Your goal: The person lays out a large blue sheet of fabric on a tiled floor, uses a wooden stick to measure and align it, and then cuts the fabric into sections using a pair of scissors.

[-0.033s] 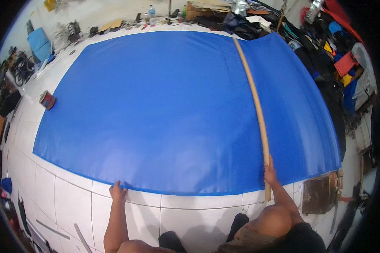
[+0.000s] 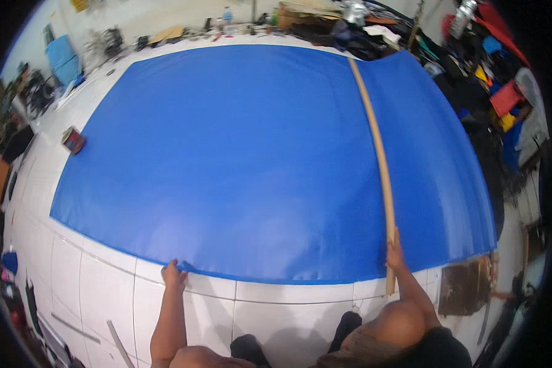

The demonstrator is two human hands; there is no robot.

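Note:
A wide blue sheet (image 2: pixel 245 153), smooth and slightly shiny, lies spread over the white tiled floor. My left hand (image 2: pixel 174 275) is closed at its near edge, left of the middle, pinching the border between thumb and fingers. A long tan pole (image 2: pixel 380 153) rests across the right part of the sheet, from the far edge to just past the near one. Around its near end my right hand (image 2: pixel 395 254) is wrapped. Right of the pole, the sheet rises in a gentle wave toward its far corner.
A small can (image 2: pixel 73 140) stands by the sheet's left edge. Piled cloth and bags (image 2: pixel 472 80) crowd the right side. Bottles (image 2: pixel 227 15) and small items line the far wall. A brown board (image 2: pixel 463 287) lies near right; metal strips (image 2: pixel 119 343) lie near left.
The whole view has shifted slightly. Both hands keep their places on the sheet's edge and the pole, with only a small change in my left fingers.

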